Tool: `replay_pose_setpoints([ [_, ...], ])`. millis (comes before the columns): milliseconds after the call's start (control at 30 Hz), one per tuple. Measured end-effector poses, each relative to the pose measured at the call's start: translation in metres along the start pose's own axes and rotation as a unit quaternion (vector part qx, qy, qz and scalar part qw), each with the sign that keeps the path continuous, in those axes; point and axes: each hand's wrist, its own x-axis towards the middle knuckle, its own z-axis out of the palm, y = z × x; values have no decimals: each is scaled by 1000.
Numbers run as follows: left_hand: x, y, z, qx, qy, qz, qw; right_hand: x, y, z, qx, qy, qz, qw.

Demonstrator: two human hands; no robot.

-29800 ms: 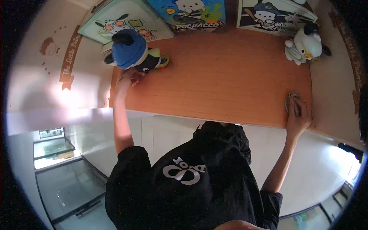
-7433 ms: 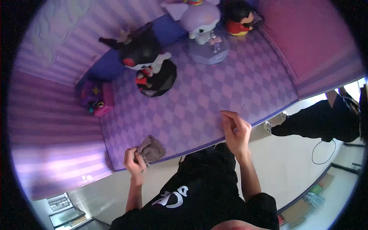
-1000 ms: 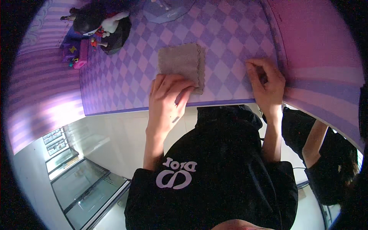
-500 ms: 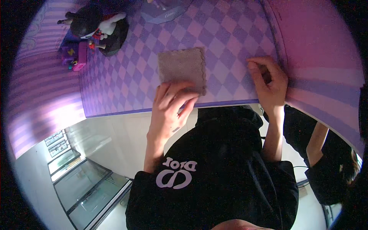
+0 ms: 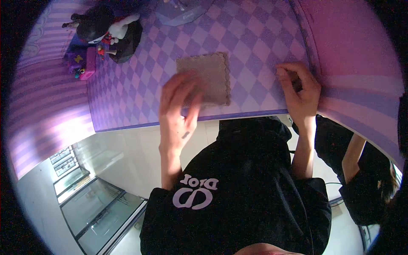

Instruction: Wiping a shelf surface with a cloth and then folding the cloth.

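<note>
A square greyish-brown cloth [image 5: 216,85] with scalloped edges lies flat on the table's diamond-patterned purple top [image 5: 250,55]. Over its left part is my left hand [image 5: 178,102], with the fingertips smeared by motion. The fingers reach forward, the thumb stands apart from them, and I see nothing held. Whether the fingertips touch the cloth, I cannot tell. To the right of the cloth, beside the pink side wall, my right hand [image 5: 302,91] rests on the table. Its fingers are curled, with thumb and forefinger close together in a ring, and nothing shows between them.
At the far left stands a black-and-white figurine [image 5: 121,34] on a dark base, beside a small pink and purple box-like ornament [image 5: 88,63]. A translucent bluish base [image 5: 182,15] sits at the far edge. Another person's forearm [image 5: 353,155] shows at the right, beyond the side panel.
My left hand has moved left and forward over the cloth, uncovering the cloth's near right corner. The near edge of the cloth looks straighter. My right hand has hardly moved.
</note>
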Motion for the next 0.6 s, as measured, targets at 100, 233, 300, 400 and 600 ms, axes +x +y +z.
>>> replay_pose_setpoints([
  [100, 2, -7, -6, 16, 14, -37, 999, -1, 2, 1, -15, 0, 5, 1000],
  [233, 0, -15, -11, 75, 25, -75, 994, -2, 4, 8, -48, 27, -39, 998],
  [300, -1, -15, -11, 81, 22, -66, 994, -1, 3, 8, -57, 28, -46, 997],
  [400, -3, -15, -8, 97, 10, -38, 995, -1, 0, 8, -85, 32, -65, 994],
  [600, 1, -12, -2, 52, 8, -75, 996, -1, -5, 13, -103, 39, -81, 991],
])
